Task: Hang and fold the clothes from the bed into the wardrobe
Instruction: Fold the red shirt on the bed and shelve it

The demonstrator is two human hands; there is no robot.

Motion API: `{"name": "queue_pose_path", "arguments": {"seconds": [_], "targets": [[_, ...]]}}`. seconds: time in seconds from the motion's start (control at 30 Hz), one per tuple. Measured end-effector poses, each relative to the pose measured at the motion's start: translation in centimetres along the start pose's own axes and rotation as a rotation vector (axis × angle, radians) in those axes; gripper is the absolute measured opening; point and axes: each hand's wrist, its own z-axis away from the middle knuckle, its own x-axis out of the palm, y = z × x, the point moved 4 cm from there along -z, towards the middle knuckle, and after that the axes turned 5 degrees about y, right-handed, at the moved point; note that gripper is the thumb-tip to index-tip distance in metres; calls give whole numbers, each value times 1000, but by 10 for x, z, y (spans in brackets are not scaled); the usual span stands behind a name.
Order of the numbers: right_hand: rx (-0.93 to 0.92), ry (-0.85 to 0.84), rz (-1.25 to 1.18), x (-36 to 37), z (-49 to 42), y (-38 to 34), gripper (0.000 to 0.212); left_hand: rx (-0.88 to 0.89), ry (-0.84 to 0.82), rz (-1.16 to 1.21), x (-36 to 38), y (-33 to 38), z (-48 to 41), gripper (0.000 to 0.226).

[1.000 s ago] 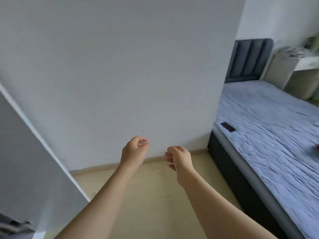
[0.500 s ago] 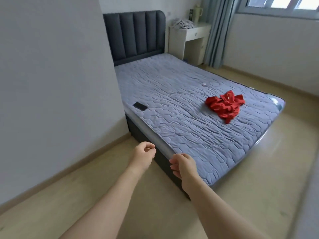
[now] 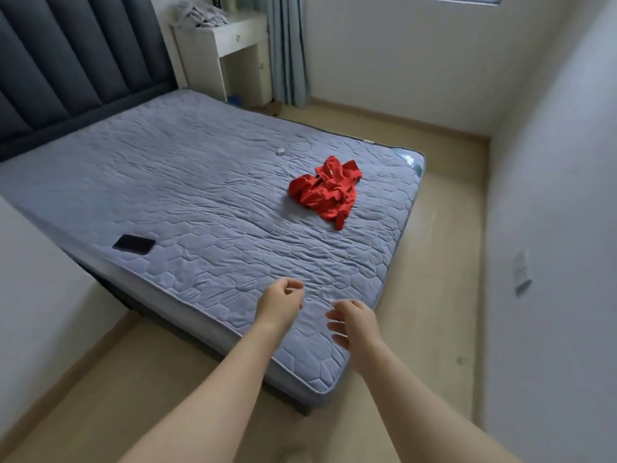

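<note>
Red crumpled garment (image 3: 325, 190) lies near the foot end of the bed (image 3: 200, 182), well apart from and ahead of both empty hands, neither clearly nearer, with the left hand (image 3: 280, 304) loosely curled and the right hand (image 3: 355, 324) slackly spread

Quilted cloth bed (image 3: 200, 202) – phone (image 3: 134, 244) apparently glossy.

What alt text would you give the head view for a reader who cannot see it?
A crumpled red garment lies on a grey-blue bed, beyond the person's empty left hand and right hand. A dark phone lies near the bed's edge.
</note>
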Motion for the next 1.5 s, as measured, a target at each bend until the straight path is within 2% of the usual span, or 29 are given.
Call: {"name": "queue_pose_path", "arguments": {"seconds": [0.17, 0.4, 0.53, 0.7, 0.87, 1.03, 1.37, 1.5], "targets": [[68, 91, -94, -48, -63, -32, 12, -26, -102, -28, 75, 33, -41, 13], [119, 146, -145, -143, -162, -79, 17, -72, -134, 47, 211, 85, -101, 21], [145, 140, -91, -206, -221, -119, 19, -197, -107, 82, 290, 112, -127, 19], [188, 124, -28, -245, -283, -158, 18, -280, -63, 113, 340, 138, -161, 15], [244, 53, 27, -238, -341, -186, 18, -343, -2, 152, 361, 153, -210, 21], [238, -1, 89, -214, -409, -228, 16, -387, 59, 161, 371, 160, -286, 18], [277, -96, 196, -143, -535, -313, 13, -452, 172, 170, 367, 192, -430, 21], [306, -170, 322, -114, -592, -331, 9, -526, 273, 218, 370, 183, -481, 20]]}}
